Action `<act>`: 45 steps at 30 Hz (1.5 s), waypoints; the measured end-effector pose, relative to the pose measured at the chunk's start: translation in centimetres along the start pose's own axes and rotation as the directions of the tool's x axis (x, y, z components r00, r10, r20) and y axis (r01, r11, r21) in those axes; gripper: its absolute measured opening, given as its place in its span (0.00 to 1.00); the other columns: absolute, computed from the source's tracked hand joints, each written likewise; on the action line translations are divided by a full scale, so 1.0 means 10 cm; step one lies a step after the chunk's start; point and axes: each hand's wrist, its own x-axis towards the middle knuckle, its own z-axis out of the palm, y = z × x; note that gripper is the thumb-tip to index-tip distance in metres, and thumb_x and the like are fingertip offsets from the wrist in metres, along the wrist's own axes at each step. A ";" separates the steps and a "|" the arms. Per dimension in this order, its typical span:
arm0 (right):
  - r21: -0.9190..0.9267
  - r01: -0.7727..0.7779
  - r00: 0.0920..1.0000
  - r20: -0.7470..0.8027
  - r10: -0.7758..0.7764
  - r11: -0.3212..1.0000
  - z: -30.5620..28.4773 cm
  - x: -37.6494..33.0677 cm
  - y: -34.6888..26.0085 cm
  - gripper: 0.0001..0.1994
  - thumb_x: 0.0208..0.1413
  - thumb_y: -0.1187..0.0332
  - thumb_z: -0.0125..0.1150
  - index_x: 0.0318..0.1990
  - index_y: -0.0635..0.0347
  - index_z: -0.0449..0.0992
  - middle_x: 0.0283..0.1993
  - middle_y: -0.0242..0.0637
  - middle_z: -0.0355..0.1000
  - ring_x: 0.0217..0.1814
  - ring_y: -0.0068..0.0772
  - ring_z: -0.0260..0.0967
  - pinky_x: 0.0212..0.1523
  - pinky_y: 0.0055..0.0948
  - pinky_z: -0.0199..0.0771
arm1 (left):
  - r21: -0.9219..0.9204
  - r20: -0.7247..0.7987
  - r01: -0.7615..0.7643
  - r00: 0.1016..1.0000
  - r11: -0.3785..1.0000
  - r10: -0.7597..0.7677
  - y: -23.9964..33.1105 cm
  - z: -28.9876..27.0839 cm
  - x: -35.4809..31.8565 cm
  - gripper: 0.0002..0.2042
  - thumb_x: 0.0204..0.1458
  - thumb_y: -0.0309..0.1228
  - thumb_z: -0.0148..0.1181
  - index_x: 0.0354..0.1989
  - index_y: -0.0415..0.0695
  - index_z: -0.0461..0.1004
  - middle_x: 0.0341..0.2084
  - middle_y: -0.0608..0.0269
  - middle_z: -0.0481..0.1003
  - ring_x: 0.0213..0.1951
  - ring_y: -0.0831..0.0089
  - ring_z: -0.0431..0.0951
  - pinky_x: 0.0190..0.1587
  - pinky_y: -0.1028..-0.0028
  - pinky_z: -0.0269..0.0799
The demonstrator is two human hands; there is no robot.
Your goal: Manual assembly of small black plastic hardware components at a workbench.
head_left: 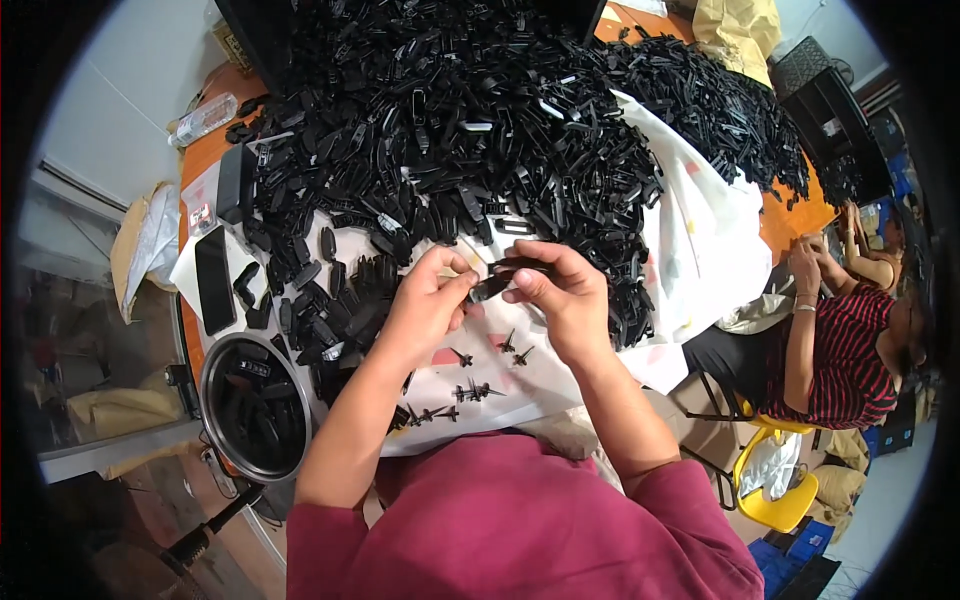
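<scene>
Both hands meet over the near part of a white cloth [560,385], in front of a big heap of small black plastic parts [480,110]. Between them is a dark, narrow plastic piece [488,289], partly covered by the fingers. My right hand [568,305] is closed on it, thumb against fingertips. My left hand [432,305] pinches at the piece's left end; whether it holds anything else is hidden. Just below the hands, several small black spiky pieces [474,390] lie scattered on the cloth. Upright black parts [375,275] stand packed together beside my left hand.
At the left stand a metal bowl [207,415] holding black parts, a dark phone [213,280] and a clear plastic bottle [204,120]. A co-worker in a striped top [830,350] sits at the right, near a yellow chair [775,512]. Black crates [840,125] stand at the far right.
</scene>
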 end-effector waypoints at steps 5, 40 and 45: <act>-0.272 0.289 0.957 0.098 -0.272 0.918 0.11 -0.07 0.10 0.13 0.49 0.80 0.57 0.44 0.66 0.72 0.45 0.40 0.69 0.47 0.27 0.66 0.48 0.23 0.66 | -0.632 0.177 0.041 0.980 0.774 0.093 0.16 -0.07 -0.32 0.11 0.55 0.28 0.48 0.46 0.40 0.65 0.31 0.59 0.75 0.20 0.86 0.67 0.20 0.87 0.59; -0.726 0.582 0.810 0.479 -0.338 0.367 0.04 -0.41 -0.08 0.21 0.37 0.81 0.61 0.45 0.62 0.73 0.29 0.38 0.67 0.27 0.36 0.64 0.26 0.29 0.66 | -0.258 -0.180 -0.440 0.897 0.860 0.404 -0.25 0.06 -0.54 0.13 0.40 0.25 0.66 0.34 0.37 0.70 0.21 0.72 0.70 0.21 0.86 0.65 0.26 0.85 0.62; -0.750 0.554 0.819 0.412 -0.400 0.361 0.13 -0.44 0.02 0.22 0.36 0.83 0.60 0.44 0.60 0.73 0.31 0.38 0.68 0.28 0.36 0.64 0.27 0.29 0.66 | -0.482 -0.219 -0.314 0.947 0.818 0.235 -0.23 0.13 -0.56 0.14 0.42 0.25 0.65 0.37 0.36 0.72 0.25 0.71 0.71 0.24 0.86 0.65 0.26 0.86 0.61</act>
